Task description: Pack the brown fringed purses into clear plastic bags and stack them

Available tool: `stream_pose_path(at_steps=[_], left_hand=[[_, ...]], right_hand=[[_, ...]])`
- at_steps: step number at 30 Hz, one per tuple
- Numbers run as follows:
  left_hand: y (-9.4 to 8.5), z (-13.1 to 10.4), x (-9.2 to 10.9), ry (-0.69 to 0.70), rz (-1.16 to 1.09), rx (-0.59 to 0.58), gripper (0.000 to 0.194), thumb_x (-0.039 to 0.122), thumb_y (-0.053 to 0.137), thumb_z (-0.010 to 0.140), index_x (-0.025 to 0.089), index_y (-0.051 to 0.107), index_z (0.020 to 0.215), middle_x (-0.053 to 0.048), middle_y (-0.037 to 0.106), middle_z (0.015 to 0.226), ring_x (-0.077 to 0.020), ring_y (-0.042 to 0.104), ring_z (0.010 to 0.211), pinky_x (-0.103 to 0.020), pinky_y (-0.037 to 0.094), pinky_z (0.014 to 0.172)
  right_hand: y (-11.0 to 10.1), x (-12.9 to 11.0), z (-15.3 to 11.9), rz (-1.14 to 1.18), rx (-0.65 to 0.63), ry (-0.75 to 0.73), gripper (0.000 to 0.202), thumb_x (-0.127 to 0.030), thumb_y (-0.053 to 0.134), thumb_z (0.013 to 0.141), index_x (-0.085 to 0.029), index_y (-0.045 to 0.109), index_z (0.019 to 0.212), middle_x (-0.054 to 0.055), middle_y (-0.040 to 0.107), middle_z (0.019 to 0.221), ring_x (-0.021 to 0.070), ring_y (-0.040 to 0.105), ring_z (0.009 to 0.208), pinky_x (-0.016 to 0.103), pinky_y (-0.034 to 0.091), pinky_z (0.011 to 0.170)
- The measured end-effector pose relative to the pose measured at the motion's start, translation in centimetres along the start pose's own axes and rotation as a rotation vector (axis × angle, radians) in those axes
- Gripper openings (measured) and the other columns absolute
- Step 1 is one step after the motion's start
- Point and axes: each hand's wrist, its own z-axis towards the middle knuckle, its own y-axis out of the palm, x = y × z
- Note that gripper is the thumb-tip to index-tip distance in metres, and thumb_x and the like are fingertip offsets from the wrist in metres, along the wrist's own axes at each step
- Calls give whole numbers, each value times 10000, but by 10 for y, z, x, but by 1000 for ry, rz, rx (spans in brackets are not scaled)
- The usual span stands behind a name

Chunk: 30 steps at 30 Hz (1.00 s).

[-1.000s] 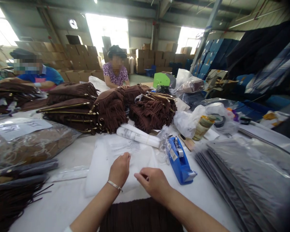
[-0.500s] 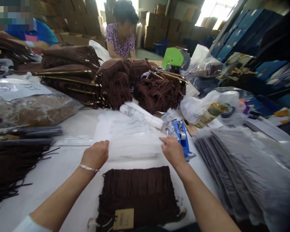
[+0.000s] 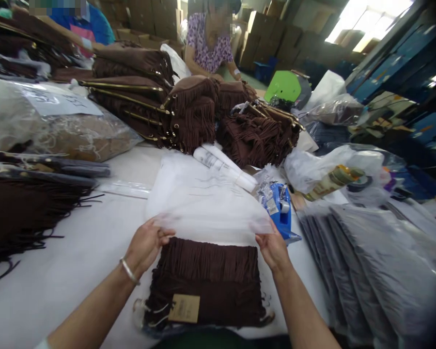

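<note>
My left hand [image 3: 147, 246] and my right hand [image 3: 275, 248] each pinch a side of the near edge of a white translucent plastic bag [image 3: 207, 191]. That edge is lifted, and faint printed lines run across its surface. Below it a dark brown fringed bag [image 3: 209, 281] lies flat on the table between my forearms. A tan paper tag [image 3: 184, 308] rests on its lower left part. Beside my right hand stands a blue tape dispenser [image 3: 284, 213]. Rolled white plastic [image 3: 225, 167] lies just beyond the translucent bag.
Brown fringed bags [image 3: 192, 106] are piled across the far side. Grey bags in plastic [image 3: 366, 261] lie at right, and a plastic-wrapped bundle [image 3: 80, 126] at left. One co-worker in a purple patterned top [image 3: 207, 43] and another in a blue top [image 3: 98, 24] are opposite.
Both hands have drawn the near edge of the plastic bag up and toward me, over the far edge of the brown bag. The camera view has shifted too.
</note>
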Motion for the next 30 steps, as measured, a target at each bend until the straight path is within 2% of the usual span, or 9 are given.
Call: stream_pose_path(at_steps=[3,5,10,13,17,21,25,27,30], left_hand=[[23,29,3,-63,-73,-194,244,274,565,764,104,605,935,-101,690,864,-163,659,780,-271,533,706],[30,46,3,-87,-68,-282,274,315,642,734,98,660,900,-108,697,924,-189,654,861,-304,525,793],[12,60,-5,-137,30,-357,210,255,806,540,122,719,676,-31,702,663,-178,641,665,-261,525,668],[-5,47,-16,-152,20,-335,195,273,792,565,154,725,704,-15,715,710,-168,646,698,-261,524,715],[-16,21,-27,-156,-70,-210,330,420,670,724,117,707,849,-70,719,812,-179,659,785,-310,506,822],[-19,-10,-34,-161,-119,-121,410,474,581,790,94,675,912,-97,704,810,-193,648,741,-313,512,724],[-28,-47,-39,-184,-83,-70,420,516,548,802,122,675,877,-40,660,660,-185,607,645,-282,487,608],[-36,-67,-41,-198,-44,-81,395,514,546,805,146,680,855,-16,640,626,-175,585,615,-271,475,589],[-51,-91,-43,-186,56,-210,326,466,550,820,171,686,850,-5,654,691,-171,583,666,-274,481,668]], right_hand=[[-10,15,-4,63,-66,31,521,-408,592,752,-261,509,1245,29,594,1229,190,590,1081,339,520,883],[-17,24,-13,-98,-68,48,508,-494,517,793,-254,524,1240,42,567,1275,208,535,1163,364,471,962],[-34,49,-49,-343,-33,127,575,-580,407,836,-196,557,1236,67,610,1216,227,527,1177,328,437,1000],[-38,60,-62,-298,27,178,624,-606,390,844,-173,521,1273,47,622,1198,208,527,1179,336,427,1013],[-35,68,-61,-272,-18,300,652,-615,398,845,-142,518,1276,79,659,1128,230,584,1107,376,484,942],[-30,67,-59,-333,-41,306,655,-639,409,829,-154,549,1246,65,679,1090,241,598,1082,373,489,923],[-34,61,-68,-562,-48,251,621,-651,403,820,-157,648,1106,53,674,1105,253,505,1196,380,318,1076],[-42,58,-75,-676,-68,236,589,-635,399,826,-168,673,1058,54,662,1130,250,444,1252,364,229,1118],[-64,55,-90,-830,-52,224,583,-643,403,806,-178,696,1001,88,652,1141,279,414,1274,384,221,1122]])
